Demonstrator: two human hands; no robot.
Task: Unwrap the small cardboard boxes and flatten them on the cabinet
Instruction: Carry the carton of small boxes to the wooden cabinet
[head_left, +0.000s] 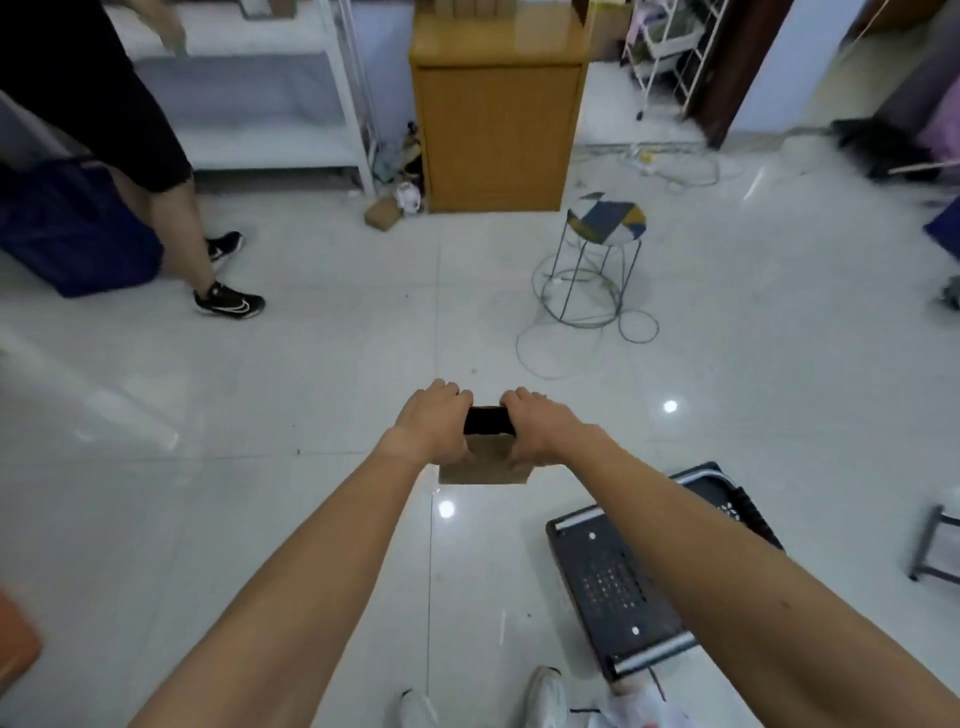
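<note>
My left hand (434, 418) and right hand (535, 426) each grip an upper side of the box (485, 465), held in air over the floor (311, 338) well short of the cabinet (493, 130); I judge it light, thin-walled and crushable, best taken at its top edges.

Bare forearms (291, 571) run uncovered from 7 and 5 o'clock to the left hand (434, 421) and right hand (537, 426), both without rings or watch straps; white shoes (545, 696) at 6 o'clock.
</note>
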